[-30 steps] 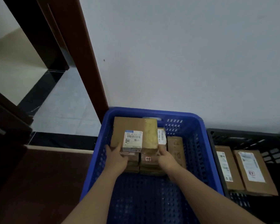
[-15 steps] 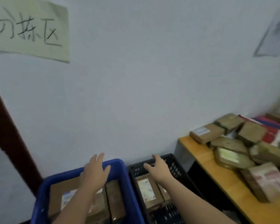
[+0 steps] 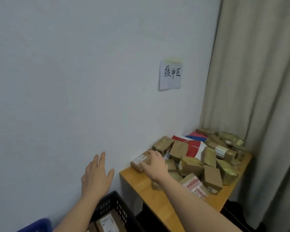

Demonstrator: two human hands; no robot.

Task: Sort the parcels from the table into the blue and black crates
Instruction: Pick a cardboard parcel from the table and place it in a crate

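Note:
My right hand [image 3: 155, 162] lies over a brown labelled parcel [image 3: 138, 160] at the near left corner of the wooden table [image 3: 141, 188], fingers curved over its top and thumb against its near side. My left hand [image 3: 97, 176] hovers open and empty in front of the wall, above the black crate [image 3: 107, 204]. Labelled brown parcels [image 3: 107, 221] lie in the black crate. Only a corner of the blue crate [image 3: 38, 225] shows at the bottom left. Several more parcels [image 3: 209, 166] are piled on the table.
A white wall with a paper sign [image 3: 170, 74] runs behind the crates and table. A beige curtain [image 3: 258, 97] hangs at the right, close to the table's far end. Red, white and blue mailers [image 3: 193, 145] lie among the boxes.
My view has swung right from the blue crate to the table. Both hands left the parcels in the blue crate; my right hand reached onto the table's corner parcel and my left rose.

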